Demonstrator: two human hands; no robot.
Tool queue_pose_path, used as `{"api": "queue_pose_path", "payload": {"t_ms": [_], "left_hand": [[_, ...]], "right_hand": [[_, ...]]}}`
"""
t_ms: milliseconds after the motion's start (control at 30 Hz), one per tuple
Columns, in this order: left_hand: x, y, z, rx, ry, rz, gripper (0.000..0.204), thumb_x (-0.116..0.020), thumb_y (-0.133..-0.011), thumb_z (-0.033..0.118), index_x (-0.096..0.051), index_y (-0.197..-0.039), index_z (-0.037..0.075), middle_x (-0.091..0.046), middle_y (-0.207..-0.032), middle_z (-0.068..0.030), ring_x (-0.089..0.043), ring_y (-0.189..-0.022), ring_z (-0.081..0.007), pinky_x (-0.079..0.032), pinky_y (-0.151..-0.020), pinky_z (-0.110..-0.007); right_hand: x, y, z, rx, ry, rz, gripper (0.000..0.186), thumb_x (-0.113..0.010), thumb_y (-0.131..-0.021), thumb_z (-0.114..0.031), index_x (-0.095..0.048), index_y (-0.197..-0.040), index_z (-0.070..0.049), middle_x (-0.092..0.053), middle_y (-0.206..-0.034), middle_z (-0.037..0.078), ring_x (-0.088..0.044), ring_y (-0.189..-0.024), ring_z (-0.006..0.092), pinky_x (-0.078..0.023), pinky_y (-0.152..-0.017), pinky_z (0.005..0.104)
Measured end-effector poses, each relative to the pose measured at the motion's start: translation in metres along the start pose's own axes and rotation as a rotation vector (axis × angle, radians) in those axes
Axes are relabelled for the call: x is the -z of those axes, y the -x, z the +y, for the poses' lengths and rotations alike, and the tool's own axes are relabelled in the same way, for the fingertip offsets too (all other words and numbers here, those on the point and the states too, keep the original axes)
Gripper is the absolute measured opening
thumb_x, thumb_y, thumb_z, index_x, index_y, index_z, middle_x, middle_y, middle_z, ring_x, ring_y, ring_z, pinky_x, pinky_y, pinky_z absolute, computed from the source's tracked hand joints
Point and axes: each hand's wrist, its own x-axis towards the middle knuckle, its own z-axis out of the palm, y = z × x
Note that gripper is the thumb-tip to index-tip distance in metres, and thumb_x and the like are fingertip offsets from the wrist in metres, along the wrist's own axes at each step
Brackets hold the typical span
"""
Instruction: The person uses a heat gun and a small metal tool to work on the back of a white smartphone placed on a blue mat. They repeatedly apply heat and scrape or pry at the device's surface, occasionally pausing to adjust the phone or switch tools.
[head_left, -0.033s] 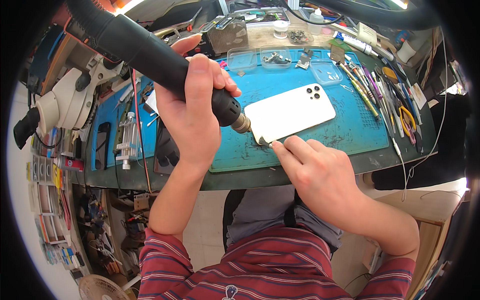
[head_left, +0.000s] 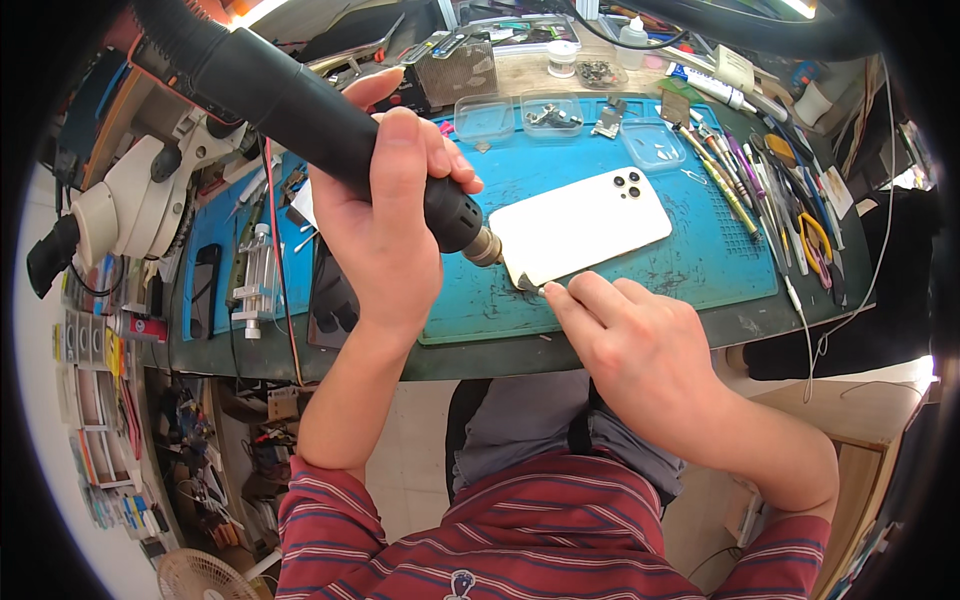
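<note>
A: Where does the white phone (head_left: 585, 230) lie against the fingers?
B: On the blue mat (head_left: 705, 265), back up, slanting. Its near left corner is just beside the fingertips of the right hand (head_left: 635, 335), with a small dark piece (head_left: 528, 283) at that corner
A: Are those fingers pinching it?
B: I cannot tell; they are curled close together. The left hand (head_left: 375, 225) is wrapped around a black hot-air tool (head_left: 290, 105), its metal nozzle (head_left: 484, 248) by the phone's left end. Whether nozzle and phone touch, I cannot tell
A: Counts?
B: One white phone, one hot-air tool, three clear trays (head_left: 648, 148) toward the mat's far side; out left, one dark phone (head_left: 205, 285) and one metal clamp (head_left: 262, 275); one pair of yellow-handled pliers (head_left: 824, 236) on the right
A: Edges and room?
B: A strip of mat runs between the phone and the mat's front edge, partly under the right hand. A wider stretch separates the phone's right end from the slim tools (head_left: 736, 205). Trays bound the far side, the nozzle the left
</note>
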Motion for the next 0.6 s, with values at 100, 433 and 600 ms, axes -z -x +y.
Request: {"api": "queue_pose_path", "payload": {"t_ms": [100, 433, 600], "left_hand": [[-0.002, 0.0, 0.001, 0.008, -0.002, 0.001, 0.037, -0.058, -0.105, 0.016, -0.048, -0.135, -0.003, -0.058, -0.079, -0.0042, -0.059, -0.071, -0.0126, -0.056, -0.065, -0.033], [-0.001, 0.002, 0.003, 0.0, -0.059, -0.024, 0.037, -0.053, -0.107, 0.02, -0.046, -0.136, -0.002, -0.056, -0.08, -0.0039, -0.057, -0.071, -0.0141, -0.054, -0.066, -0.033], [0.0, -0.001, 0.008, -0.034, -0.03, 0.021, 0.036, -0.057, -0.105, 0.016, -0.048, -0.134, -0.004, -0.058, -0.077, -0.0041, -0.058, -0.069, -0.013, -0.056, -0.064, -0.033]], "right_hand": [[0.0, 0.0, -0.001, 0.002, 0.007, -0.002, 0.042, -0.065, -0.079, -0.004, -0.069, -0.12, 0.0, -0.061, -0.097, 0.003, -0.062, -0.077, 0.0186, -0.053, -0.063, 0.0329], [-0.005, 0.004, -0.004, -0.008, -0.002, -0.036, 0.046, -0.065, -0.079, -0.002, -0.066, -0.125, 0.002, -0.059, -0.101, 0.006, -0.062, -0.077, 0.0196, -0.053, -0.063, 0.0325], [-0.012, 0.008, -0.009, 0.011, 0.035, 0.011, 0.048, -0.065, -0.078, -0.003, -0.066, -0.126, 0.004, -0.057, -0.097, 0.006, -0.059, -0.074, 0.0185, -0.052, -0.061, 0.0301]]}}
